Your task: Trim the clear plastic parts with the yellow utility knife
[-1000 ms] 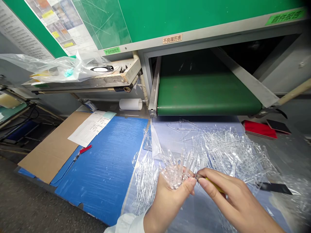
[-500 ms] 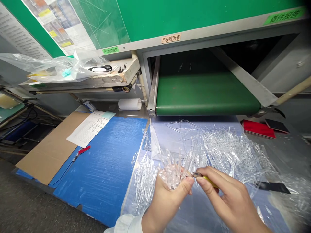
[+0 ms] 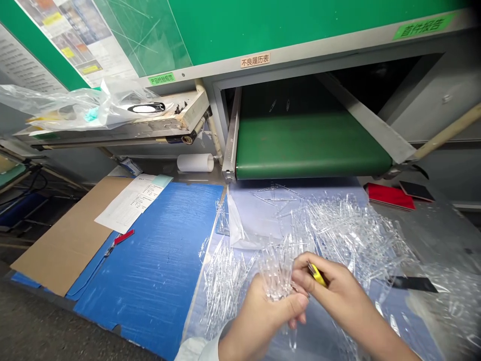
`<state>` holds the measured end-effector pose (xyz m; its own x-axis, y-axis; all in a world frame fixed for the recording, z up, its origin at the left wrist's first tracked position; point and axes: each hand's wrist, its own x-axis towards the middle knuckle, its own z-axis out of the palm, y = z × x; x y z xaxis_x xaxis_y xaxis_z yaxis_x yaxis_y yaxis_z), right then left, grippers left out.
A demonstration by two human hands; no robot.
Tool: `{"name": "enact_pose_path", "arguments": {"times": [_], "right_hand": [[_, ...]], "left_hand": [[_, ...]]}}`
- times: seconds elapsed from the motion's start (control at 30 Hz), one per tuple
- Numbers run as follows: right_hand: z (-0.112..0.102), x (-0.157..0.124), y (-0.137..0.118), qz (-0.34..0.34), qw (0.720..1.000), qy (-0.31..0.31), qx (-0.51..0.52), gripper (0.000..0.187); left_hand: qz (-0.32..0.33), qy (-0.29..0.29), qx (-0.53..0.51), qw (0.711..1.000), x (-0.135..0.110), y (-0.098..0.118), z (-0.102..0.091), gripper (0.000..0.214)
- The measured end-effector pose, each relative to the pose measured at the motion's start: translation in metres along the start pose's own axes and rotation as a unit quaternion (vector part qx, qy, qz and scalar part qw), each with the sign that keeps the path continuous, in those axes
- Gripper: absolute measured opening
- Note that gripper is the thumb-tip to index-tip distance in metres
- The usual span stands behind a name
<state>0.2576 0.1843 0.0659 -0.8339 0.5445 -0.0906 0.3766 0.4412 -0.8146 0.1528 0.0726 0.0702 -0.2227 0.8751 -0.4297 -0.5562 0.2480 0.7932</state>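
Clutching clear pieces (image 3: 276, 275), left hand (image 3: 263, 317), tool (image 3: 317, 275) mostly hidden

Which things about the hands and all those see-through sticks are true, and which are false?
1. The left hand holds a bunch of clear plastic pieces. True.
2. The right hand holds a red tool. False: it grips a yellow tool.
3. The conveyor belt is green. True.
4. The paper sheet lies on the conveyor belt. False: it lies to the left, across the cardboard and the blue board.
5. A loose pile of clear pieces lies beyond the hands, in front of the belt. True.
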Motion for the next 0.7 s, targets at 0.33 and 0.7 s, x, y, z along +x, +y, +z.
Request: {"name": "enact_pose_path", "arguments": {"times": [0.33, 0.7], "right_hand": [[-0.007, 0.064, 0.069, 0.05, 0.948, -0.04, -0.311, 0.015], [-0.019, 0.066, 0.082, 0.071, 0.975, -0.059, -0.201, 0.012]], "left_hand": [[-0.039, 0.025, -0.167, 0.985, 0.006, -0.014, -0.034, 0.021], [-0.051, 0.072, -0.242, 0.966, 0.01, -0.019, -0.041, 0.034]]}}
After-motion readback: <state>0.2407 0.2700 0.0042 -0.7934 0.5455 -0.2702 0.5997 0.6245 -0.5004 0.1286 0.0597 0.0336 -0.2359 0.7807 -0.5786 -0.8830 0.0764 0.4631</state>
